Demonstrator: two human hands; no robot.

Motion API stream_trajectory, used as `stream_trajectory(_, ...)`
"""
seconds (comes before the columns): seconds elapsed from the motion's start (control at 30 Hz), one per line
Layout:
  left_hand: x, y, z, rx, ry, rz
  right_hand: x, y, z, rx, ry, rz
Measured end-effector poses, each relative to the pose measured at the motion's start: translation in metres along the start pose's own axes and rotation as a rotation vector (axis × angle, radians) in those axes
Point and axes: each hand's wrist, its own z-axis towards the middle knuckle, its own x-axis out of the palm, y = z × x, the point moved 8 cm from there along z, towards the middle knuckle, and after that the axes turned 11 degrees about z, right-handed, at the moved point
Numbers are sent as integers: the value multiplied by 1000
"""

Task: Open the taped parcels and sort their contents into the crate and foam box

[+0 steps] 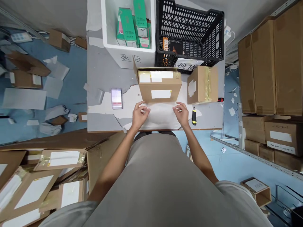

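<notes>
A thin, whitish sheet, perhaps a plastic bag point(159, 113), stretches between my two hands at the table's front. My left hand point(140, 114) pinches its left edge between thumb and fingers. On the opposite edge, my right hand point(181, 113) pinches in the same way. Right behind the sheet stands a cardboard box point(146, 91) with white labels and its top flap raised. To its right sits a taped cardboard box point(199, 85). A yellow-and-black utility knife point(194, 116) lies just right of my right hand. A phone point(116, 98) rests left of my left hand.
A white foam bin point(127, 58) with several green boxes and a black plastic crate point(189, 55) stand at the table's back. A large carton point(104, 154) full of labelled boxes is at lower left. Shelving with cartons point(262, 66) lines the right; litter covers the left floor.
</notes>
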Motion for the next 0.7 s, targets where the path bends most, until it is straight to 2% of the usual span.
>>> stream_trajectory(0.07,-10,-23,-3,127,-36,-28,-3,20,-2,-56,15,81)
stream_trajectory(0.13,-12,-35,-3,195,-43,-67,0,31,-3,-62,50,135)
stream_trajectory(0.27,-3,-39,2,178,-17,-156,19,40,-7,-87,173,156)
stream_trajectory(0.37,9,-45,-2,164,45,-203,40,49,-18,-213,301,37)
stream_trajectory(0.43,16,-57,-10,202,103,-234,54,55,-27,-305,364,-89)
stream_trajectory(0.5,17,-72,-19,271,138,-239,64,58,-33,-340,381,-192)
stream_trajectory(0.6,10,-87,-26,375,105,-201,66,59,-32,-291,353,-156)
stream_trajectory(0.7,5,-86,-26,397,88,-125,59,58,-26,-155,328,157)
